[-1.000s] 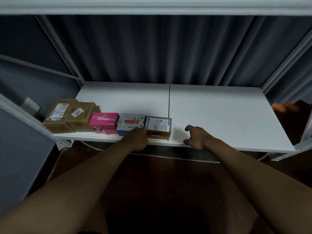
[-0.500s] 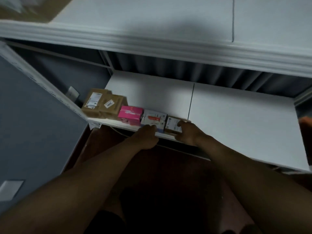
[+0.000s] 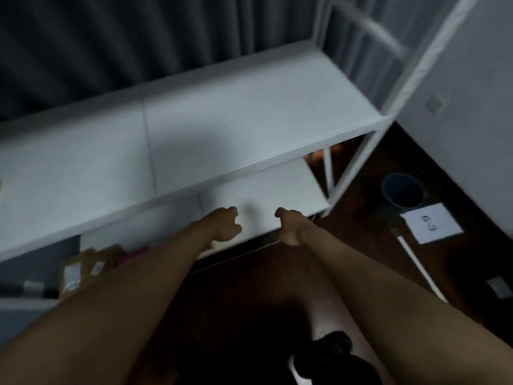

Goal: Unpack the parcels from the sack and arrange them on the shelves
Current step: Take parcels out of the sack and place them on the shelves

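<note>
Our left hand (image 3: pixel 222 225) and right hand (image 3: pixel 290 225) hang side by side at the centre of the frame, over the front edge of the lower white shelf (image 3: pixel 277 195). Both hold nothing, the fingers loosely curled; we cannot tell whether either hand touches the board. The upper shelf (image 3: pixel 194 129) runs as a broad white band from the left edge to the upper right, in front of a dark pleated curtain (image 3: pixel 111 45). At the lower left of the frame our left forearm partly covers the brown cardboard parcels (image 3: pixel 86 266) on the lower shelf, with a sliver of a pink box (image 3: pixel 133 254) just beside them. At the right, on the dark floor, stand a grey bucket (image 3: pixel 402 194) and, near it, a white sheet of paper (image 3: pixel 431 223) with blurred marks.
</note>
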